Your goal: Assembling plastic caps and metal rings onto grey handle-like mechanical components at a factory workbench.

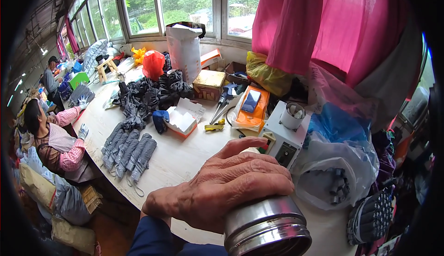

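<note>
My left hand (231,179) reaches in from the lower left in a dark blue sleeve, its back turned up. The fingers are wrapped over a stainless steel flask (266,221), whose ringed open mouth points down toward the lower edge. My thumb is hidden, and so is most of the flask's far end under the hand. Just beyond the fingers stands a white box-shaped device (284,133) with a dark dial and a round cylinder on top. My right hand does not show.
Folded grey umbrellas (127,152) lie at the table's left edge, with heaped black cloth (152,91) behind. A phone (251,101) rests on an orange package near screwdrivers and a yellow tool (214,125). Clear plastic bags (337,163) stand right. A gloved person (60,140) works at left.
</note>
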`<act>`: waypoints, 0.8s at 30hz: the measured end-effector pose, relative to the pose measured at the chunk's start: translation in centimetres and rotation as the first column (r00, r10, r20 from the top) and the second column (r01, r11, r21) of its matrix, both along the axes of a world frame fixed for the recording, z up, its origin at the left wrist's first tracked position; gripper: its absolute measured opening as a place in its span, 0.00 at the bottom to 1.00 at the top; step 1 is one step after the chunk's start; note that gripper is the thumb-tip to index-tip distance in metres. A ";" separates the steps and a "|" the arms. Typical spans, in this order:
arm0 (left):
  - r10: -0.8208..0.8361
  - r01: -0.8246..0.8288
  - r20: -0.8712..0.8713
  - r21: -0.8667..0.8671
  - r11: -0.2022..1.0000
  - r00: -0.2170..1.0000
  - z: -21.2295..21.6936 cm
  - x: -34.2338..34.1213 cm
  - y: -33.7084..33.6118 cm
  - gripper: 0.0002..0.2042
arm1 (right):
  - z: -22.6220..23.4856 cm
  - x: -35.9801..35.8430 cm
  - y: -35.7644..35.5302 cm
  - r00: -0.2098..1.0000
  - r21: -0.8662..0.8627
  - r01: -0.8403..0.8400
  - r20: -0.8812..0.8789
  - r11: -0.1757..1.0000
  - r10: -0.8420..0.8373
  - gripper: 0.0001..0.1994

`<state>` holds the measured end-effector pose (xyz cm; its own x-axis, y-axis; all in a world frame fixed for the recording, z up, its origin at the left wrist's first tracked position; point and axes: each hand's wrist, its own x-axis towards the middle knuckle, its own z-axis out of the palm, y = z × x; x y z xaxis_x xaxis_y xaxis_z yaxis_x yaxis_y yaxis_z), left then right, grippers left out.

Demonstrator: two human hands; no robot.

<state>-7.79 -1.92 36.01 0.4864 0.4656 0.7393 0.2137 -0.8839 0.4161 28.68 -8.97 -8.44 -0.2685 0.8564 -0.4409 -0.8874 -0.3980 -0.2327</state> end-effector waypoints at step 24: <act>0.056 -0.056 0.061 0.000 0.998 0.997 0.2 -0.4 -1.3 0.25 | 0.6 0.6 0.1 0.995 0.037 -0.070 -0.067 0.997 0.072 0.35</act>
